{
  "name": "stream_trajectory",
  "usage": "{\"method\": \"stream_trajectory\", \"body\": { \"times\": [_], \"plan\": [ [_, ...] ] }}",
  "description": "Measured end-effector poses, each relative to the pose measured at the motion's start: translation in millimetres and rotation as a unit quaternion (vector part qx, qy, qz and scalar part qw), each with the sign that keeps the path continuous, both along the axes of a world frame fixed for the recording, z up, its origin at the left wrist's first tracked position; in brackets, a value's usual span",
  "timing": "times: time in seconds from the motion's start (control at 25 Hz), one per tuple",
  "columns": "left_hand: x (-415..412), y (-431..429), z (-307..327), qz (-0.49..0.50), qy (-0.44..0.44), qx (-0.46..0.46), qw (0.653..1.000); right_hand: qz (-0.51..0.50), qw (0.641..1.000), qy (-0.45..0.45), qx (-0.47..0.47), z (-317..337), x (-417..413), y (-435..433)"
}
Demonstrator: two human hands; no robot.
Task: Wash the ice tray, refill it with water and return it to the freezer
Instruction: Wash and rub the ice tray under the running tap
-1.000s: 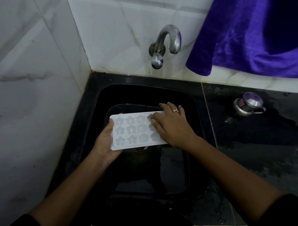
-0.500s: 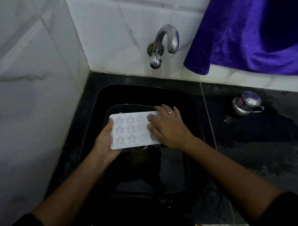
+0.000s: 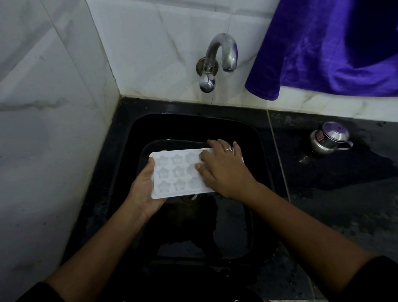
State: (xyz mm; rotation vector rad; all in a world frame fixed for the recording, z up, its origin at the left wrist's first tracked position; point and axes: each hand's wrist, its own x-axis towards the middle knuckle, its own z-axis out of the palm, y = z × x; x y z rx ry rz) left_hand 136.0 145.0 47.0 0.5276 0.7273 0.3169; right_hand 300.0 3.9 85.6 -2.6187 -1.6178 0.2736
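Two hands on the ice tray (image 3: 177, 172), held over the black sink (image 3: 125, 152): left hand (image 3: 144, 189) clamped on its left end, right hand (image 3: 224, 169) flat, fingers pressed on its moulds. Tap (image 3: 219, 59) dry.

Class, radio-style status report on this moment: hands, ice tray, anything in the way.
Left hand grips ice tray by its end. Right hand flat on the moulds. Tray over sink, tap dry. Nothing obstructing.
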Motion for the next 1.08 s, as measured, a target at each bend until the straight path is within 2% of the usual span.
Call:
{"method": "stream_trajectory", "body": {
  "times": [0.08,0.24,0.4,0.52,0.68,0.84,0.96,1.08],
  "plan": [
    [-1.3,2.9,-1.1,0.005,-0.004,0.007,1.000,0.023,1.000,0.000,-0.003,-1.4,1.6,-5.7],
    [2.3,-1.1,-0.4,-0.001,0.005,0.002,1.000,-0.014,1.000,0.005,0.009,2.6,5.8,-1.4],
    [1.1,0.4,0.5,0.009,0.019,0.009,1.000,0.024,1.000,-0.016,-0.001,-5.1,4.5,-4.8],
    [3.8,-4.1,0.7,0.007,0.015,0.004,1.000,-0.012,1.000,-0.018,0.003,-2.2,7.3,-1.4],
    [3.9,-4.9,1.5,0.011,0.010,0.002,1.000,0.019,1.000,-0.006,-0.002,-5.1,5.8,-4.6],
    [6.0,-7.1,0.4,0.004,0.004,0.008,1.000,-0.012,1.000,-0.001,0.003,-2.0,10.6,-3.4],
    [4.9,-3.3,-0.5,0.001,0.011,0.011,1.000,0.027,1.000,0.000,-0.005,-6.4,8.6,-6.3],
    [4.0,-4.8,0.5,0.002,0.007,-0.003,1.000,0.000,1.000,0.004,0.013,-2.2,15.0,-8.2]
  ]
}}
